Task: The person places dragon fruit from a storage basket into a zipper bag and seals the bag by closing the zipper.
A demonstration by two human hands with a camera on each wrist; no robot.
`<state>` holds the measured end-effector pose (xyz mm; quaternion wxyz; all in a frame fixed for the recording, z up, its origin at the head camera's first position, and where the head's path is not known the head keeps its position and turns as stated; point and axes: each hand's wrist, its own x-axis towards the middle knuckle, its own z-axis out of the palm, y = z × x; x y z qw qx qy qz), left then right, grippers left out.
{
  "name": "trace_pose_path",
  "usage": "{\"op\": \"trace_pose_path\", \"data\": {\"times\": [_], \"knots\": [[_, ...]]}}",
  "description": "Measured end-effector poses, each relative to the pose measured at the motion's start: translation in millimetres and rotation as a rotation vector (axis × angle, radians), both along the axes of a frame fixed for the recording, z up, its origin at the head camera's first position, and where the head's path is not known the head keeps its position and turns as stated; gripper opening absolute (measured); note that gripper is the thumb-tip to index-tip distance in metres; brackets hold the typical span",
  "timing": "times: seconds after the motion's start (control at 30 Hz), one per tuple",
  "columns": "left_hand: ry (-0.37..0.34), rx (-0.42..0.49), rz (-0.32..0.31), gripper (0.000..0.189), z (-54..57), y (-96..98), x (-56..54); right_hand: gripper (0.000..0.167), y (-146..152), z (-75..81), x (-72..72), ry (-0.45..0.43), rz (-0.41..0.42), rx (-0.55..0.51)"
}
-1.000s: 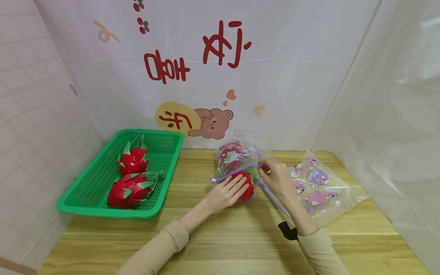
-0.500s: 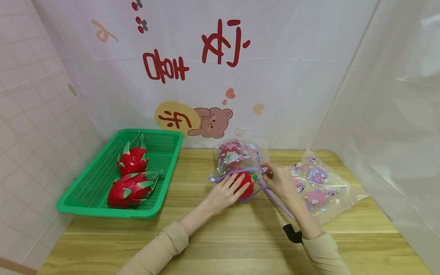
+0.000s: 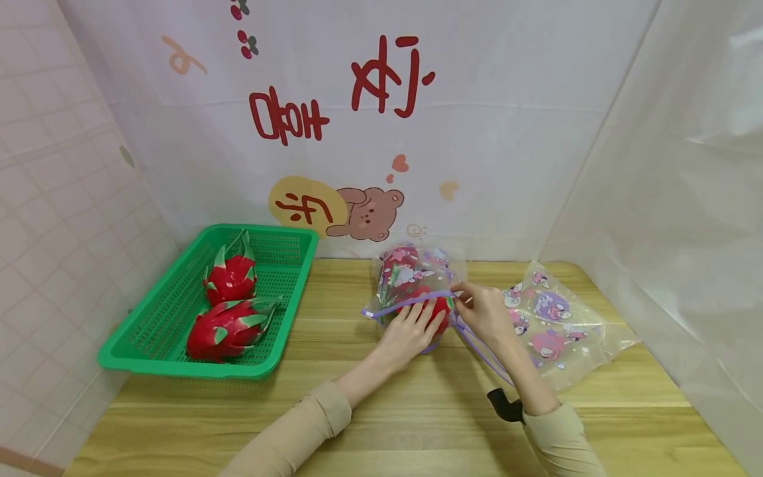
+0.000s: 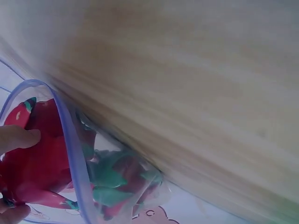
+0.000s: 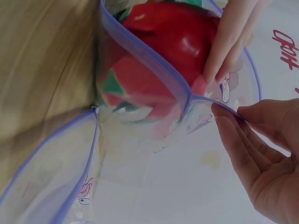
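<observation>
My left hand point(image 3: 407, 338) grips a red dragon fruit point(image 3: 441, 319) with green-tipped scales at the mouth of a clear printed zip bag point(image 3: 441, 262). In the left wrist view, thumb and fingers lie on opposite sides of that fruit, inside the purple-edged opening. Deeper in the bag lies another dragon fruit point(image 4: 112, 182), seen through the plastic. My right hand point(image 3: 484, 315) pinches the bag's purple edge between thumb and fingers at the right end of the opening, as the right wrist view shows.
On the left stands a green basket point(image 3: 113, 354) holding two dragon fruits point(image 3: 229, 328). A second printed zip bag point(image 3: 551, 324) lies flat to the right, its purple edge beside my right forearm. Behind the table point(image 3: 381, 424) hangs a white printed backdrop point(image 3: 507, 146).
My left hand has moved right and slightly forward with the dragon fruit, deeper into the bag's mouth. My right hand keeps its pinch on the edge, having shifted slightly right.
</observation>
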<state>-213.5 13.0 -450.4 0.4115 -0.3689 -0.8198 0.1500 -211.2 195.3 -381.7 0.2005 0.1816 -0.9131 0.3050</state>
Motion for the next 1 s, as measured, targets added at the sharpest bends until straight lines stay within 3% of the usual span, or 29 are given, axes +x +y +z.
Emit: {"op": "trace_pose_path", "data": {"times": [0.13, 0.27, 0.5, 0.7, 1.0], "knots": [[-0.083, -0.074, 0.024, 0.065, 4.2, -0.6, -0.9, 0.017, 1, -1.2, -3.5, 0.008, -0.004, -0.021], [-0.143, -0.100, -0.016, 0.071, 5.8, -8.8, -1.5, 0.017, 2, -1.4, -5.8, 0.016, -0.012, -0.036], [-0.053, -0.051, -0.110, 0.043, 2.8, -16.5, -3.4, 0.012, 1, 0.2, -7.5, 0.096, -0.040, 0.025], [-0.013, -0.067, -0.082, 0.038, 4.8, -11.9, -4.4, 0.007, -1, 2.6, -8.2, 0.207, -0.075, 0.119], [-0.048, -0.097, -0.028, 0.042, 9.3, 3.1, -9.9, 0.010, -4, 5.0, -4.7, 0.209, -0.076, 0.137]]}}
